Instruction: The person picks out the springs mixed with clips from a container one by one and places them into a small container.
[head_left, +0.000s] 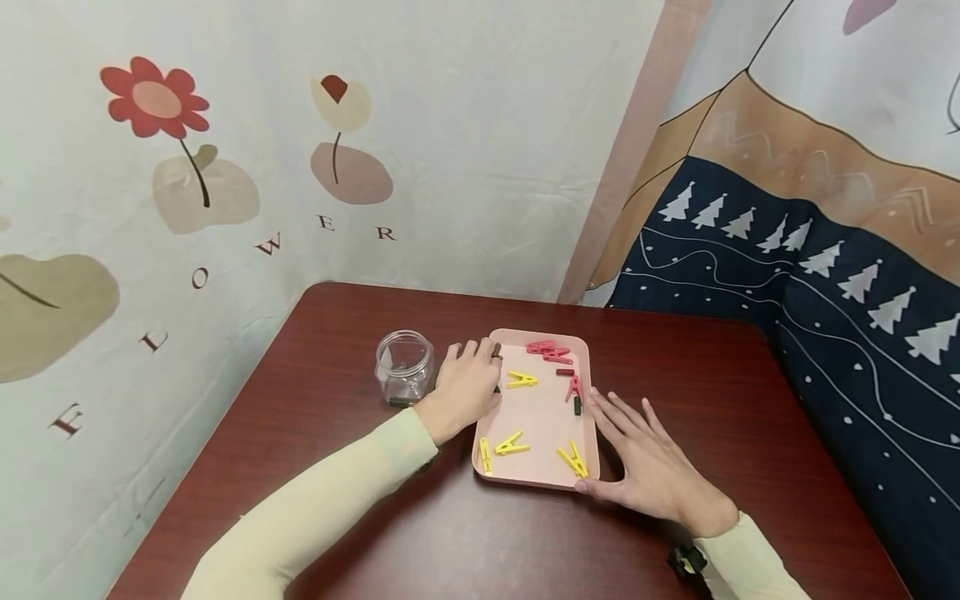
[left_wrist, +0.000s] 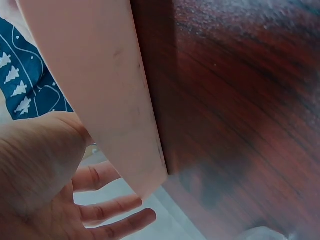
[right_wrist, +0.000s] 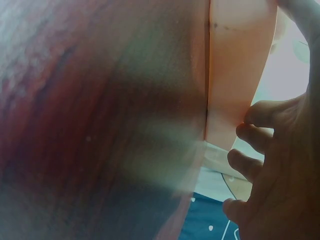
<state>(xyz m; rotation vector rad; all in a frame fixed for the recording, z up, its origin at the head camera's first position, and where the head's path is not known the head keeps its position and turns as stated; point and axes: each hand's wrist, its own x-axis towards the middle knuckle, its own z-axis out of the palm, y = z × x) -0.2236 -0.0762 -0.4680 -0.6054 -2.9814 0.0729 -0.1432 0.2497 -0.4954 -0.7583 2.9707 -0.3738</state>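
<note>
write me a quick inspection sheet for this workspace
Surface: reddish-brown table, tray and jar standing on it.
Job's things: pink tray holding four yellow clips, several reddish clips and a dark green piece; clear jar stands left of it, lid off.
Clutter: nothing seen.
Grippers: bare hands; left hand over the tray's left rim, right hand spread along its right side.
Cables: nothing seen.
Surroundings: pale flower-print hanging behind, navy tree-print fabric at right.
</note>
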